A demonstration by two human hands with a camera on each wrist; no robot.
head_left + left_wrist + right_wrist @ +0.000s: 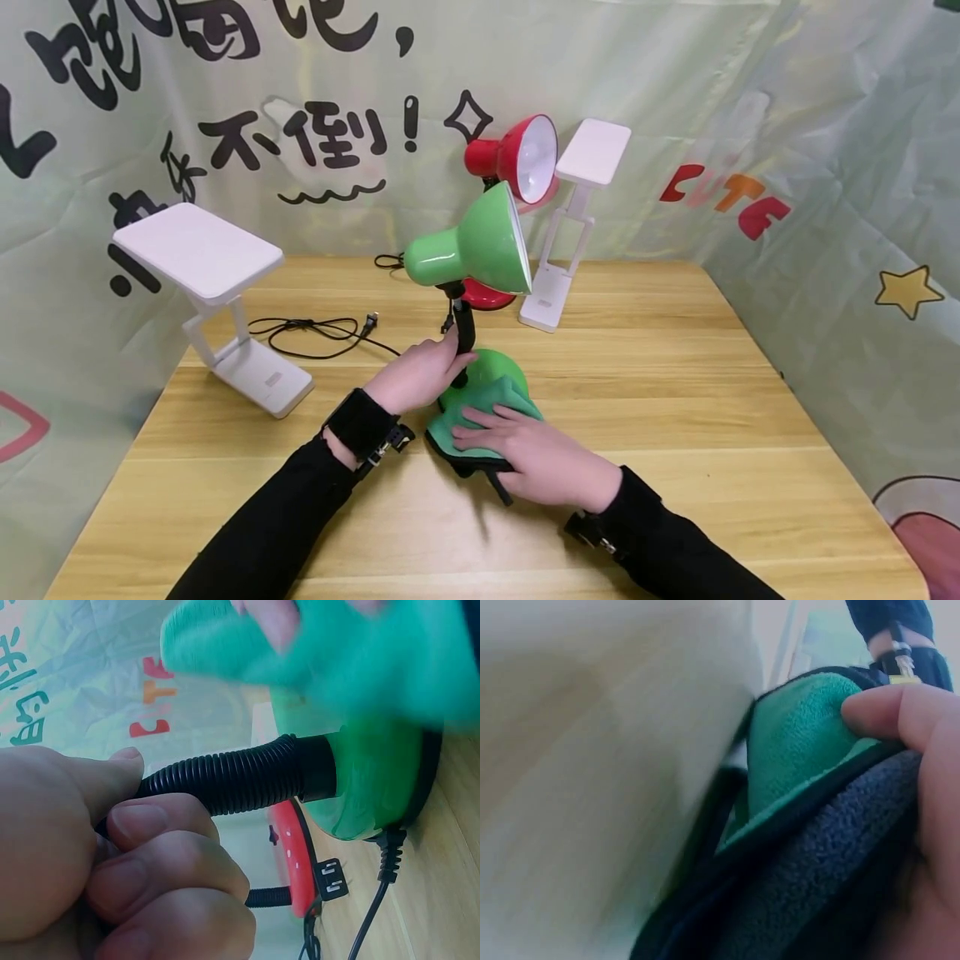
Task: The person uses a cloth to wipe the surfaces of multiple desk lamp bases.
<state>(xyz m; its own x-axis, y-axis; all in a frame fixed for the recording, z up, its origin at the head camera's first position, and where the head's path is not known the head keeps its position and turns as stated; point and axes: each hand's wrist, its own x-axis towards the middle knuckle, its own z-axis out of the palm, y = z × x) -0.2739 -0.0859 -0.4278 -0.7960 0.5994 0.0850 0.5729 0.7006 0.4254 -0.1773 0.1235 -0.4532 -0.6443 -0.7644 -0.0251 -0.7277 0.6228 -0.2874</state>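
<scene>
A green desk lamp [487, 242] stands upright mid-table with its shade facing right. My left hand [416, 375] grips its black ribbed neck [232, 780], the fingers curled round it and the thumb alongside. Over the front of the round green base [491, 365] lies a green cloth [512, 395] with a dark edging. My right hand [551, 462] presses on this cloth with fairly straight, spread fingers. The right wrist view shows the cloth's grey side [817, 832] folded beside the palm. Much of the base is hidden under the cloth.
A white folding lamp [262, 379] stands at the left, near a coiled black cord with a plug [370, 323]. Behind the green lamp are a red lamp [510, 158] and another white lamp [546, 300]. A printed fabric backdrop [637, 83] borders the wooden table [675, 400].
</scene>
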